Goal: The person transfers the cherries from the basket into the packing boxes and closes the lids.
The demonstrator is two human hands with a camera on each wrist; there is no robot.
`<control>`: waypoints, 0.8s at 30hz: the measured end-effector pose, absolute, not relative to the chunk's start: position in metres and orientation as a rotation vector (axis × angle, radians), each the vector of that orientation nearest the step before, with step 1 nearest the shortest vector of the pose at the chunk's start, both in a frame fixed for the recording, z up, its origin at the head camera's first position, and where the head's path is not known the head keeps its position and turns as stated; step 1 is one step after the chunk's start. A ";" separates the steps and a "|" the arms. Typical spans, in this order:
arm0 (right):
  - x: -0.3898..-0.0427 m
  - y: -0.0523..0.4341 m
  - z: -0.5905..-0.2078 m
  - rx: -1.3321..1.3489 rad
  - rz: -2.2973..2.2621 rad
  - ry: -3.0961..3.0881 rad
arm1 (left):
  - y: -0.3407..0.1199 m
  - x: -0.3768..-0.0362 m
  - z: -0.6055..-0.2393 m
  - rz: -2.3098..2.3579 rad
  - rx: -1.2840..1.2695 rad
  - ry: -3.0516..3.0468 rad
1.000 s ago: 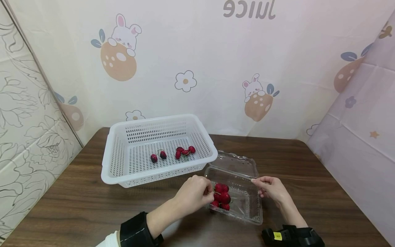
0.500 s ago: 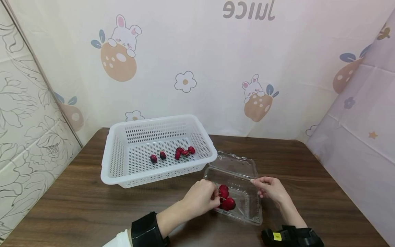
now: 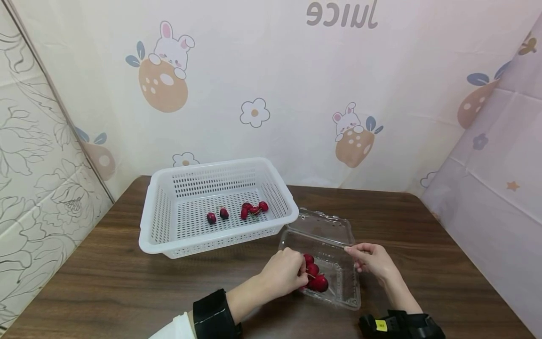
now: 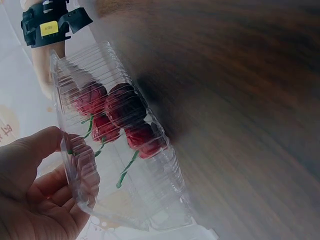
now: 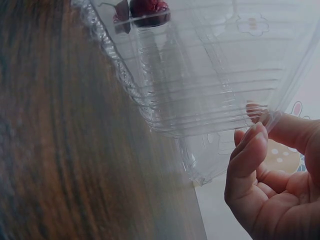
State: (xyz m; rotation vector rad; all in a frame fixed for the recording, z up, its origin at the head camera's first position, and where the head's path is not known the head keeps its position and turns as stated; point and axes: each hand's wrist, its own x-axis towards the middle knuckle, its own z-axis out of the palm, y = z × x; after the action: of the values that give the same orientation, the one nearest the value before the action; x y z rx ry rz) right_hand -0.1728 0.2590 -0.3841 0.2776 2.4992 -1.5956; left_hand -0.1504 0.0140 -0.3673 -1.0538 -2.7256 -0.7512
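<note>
I see the cherries (image 3: pixel 314 278) bunched in the clear clamshell box (image 3: pixel 338 292), low and right of centre on the table (image 3: pixel 106 282). My left hand (image 3: pixel 285 275) has its fingers curled in among them, pinching at the fruit. My right hand (image 3: pixel 372 260) pinches the box's far rim. The white basket (image 3: pixel 161 235), centre-left, holds more cherries

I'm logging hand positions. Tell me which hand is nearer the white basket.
Left. The left hand is at the cherries in the clear container, just in front of the white basket; the right hand pinches the container's far rim, farther off.
</note>
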 end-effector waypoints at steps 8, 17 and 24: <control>-0.172 0.258 -0.384 0.277 -1.581 2.517 | 0.020 -0.151 -0.373 -0.671 -1.075 -2.742; -0.172 0.257 -0.383 0.274 -1.567 2.541 | 0.024 -0.151 -0.375 -0.603 -1.095 -2.813; -0.171 0.257 -0.383 0.266 -1.555 2.549 | 0.024 -0.151 -0.376 -0.553 -1.096 -2.852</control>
State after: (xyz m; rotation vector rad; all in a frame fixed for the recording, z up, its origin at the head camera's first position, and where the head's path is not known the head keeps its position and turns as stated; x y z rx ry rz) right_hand -0.1713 0.2574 -0.3835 0.2665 2.5492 -1.5553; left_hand -0.1510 0.0243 -0.3755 -1.0964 -2.8515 -0.5534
